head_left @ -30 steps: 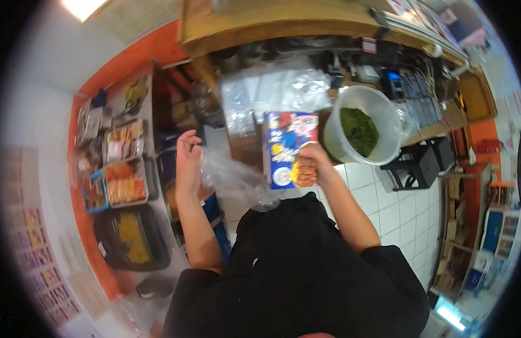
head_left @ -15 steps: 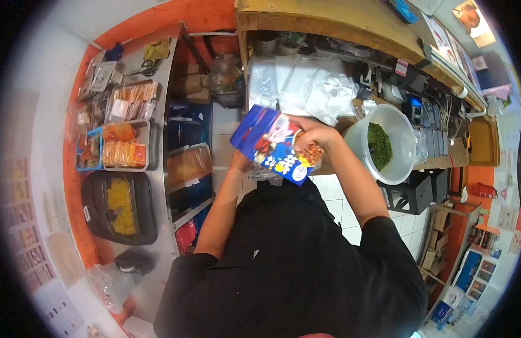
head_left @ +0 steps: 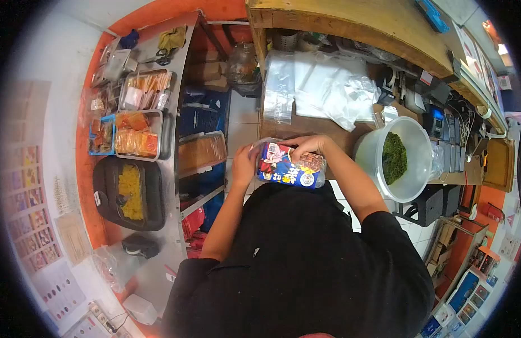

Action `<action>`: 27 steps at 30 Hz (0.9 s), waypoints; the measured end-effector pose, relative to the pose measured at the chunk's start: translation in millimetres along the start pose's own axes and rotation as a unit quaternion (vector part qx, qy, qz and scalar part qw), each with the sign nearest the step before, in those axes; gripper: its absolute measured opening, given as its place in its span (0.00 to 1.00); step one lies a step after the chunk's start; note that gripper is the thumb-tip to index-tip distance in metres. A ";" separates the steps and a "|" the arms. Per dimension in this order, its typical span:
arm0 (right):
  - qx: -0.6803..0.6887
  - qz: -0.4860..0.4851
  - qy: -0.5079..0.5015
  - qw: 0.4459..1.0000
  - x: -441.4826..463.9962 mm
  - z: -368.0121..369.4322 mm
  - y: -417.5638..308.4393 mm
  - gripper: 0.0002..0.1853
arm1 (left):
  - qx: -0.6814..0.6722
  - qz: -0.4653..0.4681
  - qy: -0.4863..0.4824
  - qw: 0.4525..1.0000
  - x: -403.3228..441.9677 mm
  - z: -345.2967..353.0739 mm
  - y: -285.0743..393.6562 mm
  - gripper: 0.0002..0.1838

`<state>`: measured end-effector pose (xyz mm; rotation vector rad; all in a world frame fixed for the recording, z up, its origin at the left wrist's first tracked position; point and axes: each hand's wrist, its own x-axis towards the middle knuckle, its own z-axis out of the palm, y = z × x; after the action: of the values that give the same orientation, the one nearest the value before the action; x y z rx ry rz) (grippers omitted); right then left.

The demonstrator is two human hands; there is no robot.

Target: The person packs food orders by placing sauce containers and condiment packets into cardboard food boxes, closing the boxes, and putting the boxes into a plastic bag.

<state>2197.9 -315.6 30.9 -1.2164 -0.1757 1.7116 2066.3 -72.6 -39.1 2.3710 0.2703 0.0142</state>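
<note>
Both hands are in front of my black-clothed torso, around a blue printed packet point(head_left: 280, 173) with pictures of food and yellow lettering. Clear plastic packaging point(head_left: 261, 147) shows around the packet's edges; whether it is a bag or a tub I cannot tell. My left hand point(head_left: 244, 164) grips this plastic at its left side. From above, my right hand point(head_left: 309, 146) closes on the packet's upper edge, its fingers partly hidden. On the bench just beyond lie flat clear plastic bags point(head_left: 331, 90).
A translucent tub point(head_left: 412, 163) of chopped greens point(head_left: 394, 159) stands right of my right forearm. On the left, a steel counter point(head_left: 179, 73) carries trays of packed food point(head_left: 137, 138), a dark pan point(head_left: 105, 194) with yellow food and scissors point(head_left: 162, 57). A wooden shelf point(head_left: 350, 21) overhangs the bench.
The packet has gone from tilted to nearly level and sits lower, with clear plastic now showing around it. My left hand has come up into view at its left side. The camera view has shifted slightly.
</note>
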 end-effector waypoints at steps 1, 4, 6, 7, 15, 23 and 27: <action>-0.003 -0.016 0.011 1.000 -5.1 3.7 -6.5 0.49 | 0.067 0.005 0.023 0.998 -6.2 -5.1 5.3 0.11; -0.132 -0.004 0.019 0.991 9.8 -7.7 -0.2 0.52 | 0.083 -0.010 0.080 0.993 -13.6 -29.5 43.7 0.10; -0.236 -0.024 0.024 0.971 13.1 -13.1 4.6 0.49 | 0.093 0.029 0.108 0.989 -11.5 -35.6 65.9 0.10; -0.257 -0.036 0.021 0.966 15.3 -16.9 8.4 0.48 | 0.102 0.066 0.140 0.983 -9.4 -35.3 71.7 0.09; -0.318 -0.112 0.148 0.930 -1.5 -4.9 30.6 0.45 | -0.256 -0.167 0.007 0.952 21.1 -7.2 61.4 0.09; -0.268 -0.087 0.226 0.932 -13.8 1.7 44.8 0.42 | -0.183 0.219 0.037 0.958 -18.9 -21.9 83.2 0.06; -0.270 -0.118 0.400 0.868 -21.3 16.7 64.1 0.40 | -0.076 0.278 0.003 0.957 -28.0 -31.0 76.1 0.16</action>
<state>2144.9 -357.5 14.2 -2.1265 -0.2898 0.8423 2050.7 -110.7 37.3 2.2178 -0.3894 0.2971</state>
